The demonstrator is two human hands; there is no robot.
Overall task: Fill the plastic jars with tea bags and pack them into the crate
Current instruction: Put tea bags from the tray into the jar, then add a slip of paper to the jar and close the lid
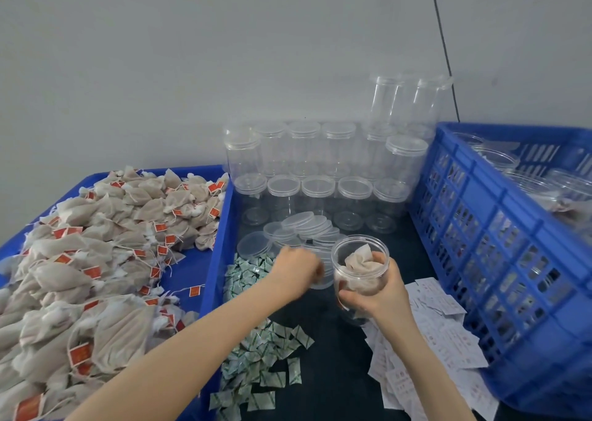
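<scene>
My right hand [382, 295] grips an open clear plastic jar [360, 262] with beige tea bags inside it, held tilted above the dark table. My left hand [296, 271] reaches to the pile of clear lids [307, 227], its fingers curled and turned away; what they hold is hidden. A large heap of beige tea bags with red tags [96, 254] fills the blue tray [221, 238] on the left. The blue crate [499, 260] stands at the right with several jars inside.
Rows of empty lidded jars [320, 171] are stacked against the grey wall behind the lids. Small green-white sachets [266, 353] lie scattered under my left forearm. White paper labels [432, 334] lie beside the crate. A black cable [445, 52] hangs down the wall.
</scene>
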